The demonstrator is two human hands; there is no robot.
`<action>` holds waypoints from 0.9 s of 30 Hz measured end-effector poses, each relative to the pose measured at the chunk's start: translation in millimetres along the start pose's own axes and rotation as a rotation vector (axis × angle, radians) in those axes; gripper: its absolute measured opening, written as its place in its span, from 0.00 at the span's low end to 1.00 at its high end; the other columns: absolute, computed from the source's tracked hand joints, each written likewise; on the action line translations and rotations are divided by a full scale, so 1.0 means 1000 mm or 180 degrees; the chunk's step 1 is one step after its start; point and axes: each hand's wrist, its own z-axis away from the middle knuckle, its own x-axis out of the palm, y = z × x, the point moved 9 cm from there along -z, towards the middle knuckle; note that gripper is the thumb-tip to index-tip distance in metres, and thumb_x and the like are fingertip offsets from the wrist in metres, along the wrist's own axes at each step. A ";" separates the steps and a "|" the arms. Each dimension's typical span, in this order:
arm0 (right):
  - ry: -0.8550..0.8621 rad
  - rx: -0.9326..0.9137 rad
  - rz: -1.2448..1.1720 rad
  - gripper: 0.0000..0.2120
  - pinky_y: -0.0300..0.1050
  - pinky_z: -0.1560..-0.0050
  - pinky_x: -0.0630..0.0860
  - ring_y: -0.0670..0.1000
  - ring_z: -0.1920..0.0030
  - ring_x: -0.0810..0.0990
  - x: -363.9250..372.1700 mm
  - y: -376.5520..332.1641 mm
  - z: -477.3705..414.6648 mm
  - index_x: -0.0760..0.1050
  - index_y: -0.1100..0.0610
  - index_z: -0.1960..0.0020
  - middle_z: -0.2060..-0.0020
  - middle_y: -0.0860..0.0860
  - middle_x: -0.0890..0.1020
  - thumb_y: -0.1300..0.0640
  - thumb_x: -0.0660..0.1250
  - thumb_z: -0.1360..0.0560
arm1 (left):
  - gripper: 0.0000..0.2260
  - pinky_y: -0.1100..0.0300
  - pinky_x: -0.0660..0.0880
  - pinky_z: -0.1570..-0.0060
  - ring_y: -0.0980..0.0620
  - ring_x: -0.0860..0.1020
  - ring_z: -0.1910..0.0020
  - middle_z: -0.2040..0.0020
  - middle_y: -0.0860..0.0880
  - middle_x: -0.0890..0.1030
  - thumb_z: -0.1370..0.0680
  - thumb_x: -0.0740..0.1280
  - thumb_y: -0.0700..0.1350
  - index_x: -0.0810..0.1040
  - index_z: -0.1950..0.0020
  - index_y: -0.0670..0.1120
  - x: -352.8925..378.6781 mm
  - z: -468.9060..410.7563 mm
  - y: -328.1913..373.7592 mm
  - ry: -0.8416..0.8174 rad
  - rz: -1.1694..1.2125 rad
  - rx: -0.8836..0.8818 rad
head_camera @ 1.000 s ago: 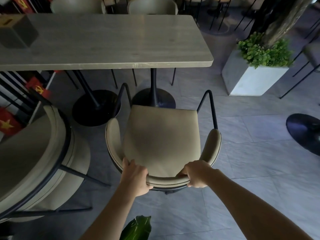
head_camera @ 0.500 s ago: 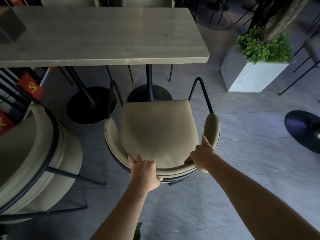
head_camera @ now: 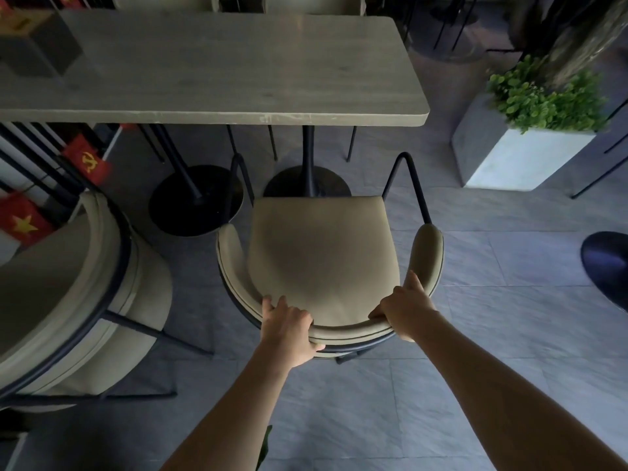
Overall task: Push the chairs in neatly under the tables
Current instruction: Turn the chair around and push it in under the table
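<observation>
A beige padded chair [head_camera: 321, 253] with a black metal frame stands in front of me, its seat facing the long grey wooden table [head_camera: 217, 69]. The seat's front edge lies short of the table's near edge, close to the black pedestal base [head_camera: 307, 185]. My left hand [head_camera: 289, 329] grips the curved backrest on its left part. My right hand [head_camera: 406, 309] holds the backrest on its right part, with the forefinger stretched along the rim. A second beige chair [head_camera: 68, 300] stands at my left, pulled out from the table.
A white planter box [head_camera: 520, 158] with green leaves stands on the floor at the right of the table. A second round pedestal base [head_camera: 195, 202] sits under the table at the left. A dark box [head_camera: 37, 45] rests on the tabletop's left end. Another black base [head_camera: 608, 266] lies at the far right.
The chair has slid forward toward the table, its seat front now near the pedestal base. Both hands stayed on the backrest, and the right forefinger has stretched out along the rim.
</observation>
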 end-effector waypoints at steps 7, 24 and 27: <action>0.0071 0.0098 -0.0245 0.19 0.53 0.31 0.57 0.50 0.38 0.75 -0.004 -0.002 0.004 0.72 0.40 0.34 0.42 0.45 0.81 0.57 0.59 0.20 | 0.24 0.43 0.55 0.31 0.45 0.70 0.38 0.49 0.50 0.82 0.30 0.64 0.67 0.81 0.44 0.52 0.002 0.000 0.000 -0.0052 -0.0013 0.0090; -0.1254 -0.0448 -0.0772 0.43 0.46 0.35 0.70 0.54 0.33 0.72 -0.020 -0.059 0.018 0.53 0.48 0.22 0.29 0.50 0.69 0.59 0.73 0.30 | 0.32 0.50 0.56 0.27 0.49 0.64 0.28 0.29 0.51 0.70 0.31 0.67 0.66 0.69 0.29 0.56 -0.024 0.020 -0.027 -0.0028 0.1613 0.0402; -0.0838 -0.0554 -0.1235 0.37 0.45 0.34 0.70 0.54 0.32 0.71 -0.068 -0.102 0.014 0.56 0.46 0.23 0.28 0.50 0.69 0.61 0.68 0.27 | 0.31 0.50 0.56 0.27 0.50 0.61 0.26 0.26 0.54 0.65 0.29 0.68 0.62 0.67 0.28 0.58 -0.045 0.040 -0.084 0.0582 0.1831 0.0082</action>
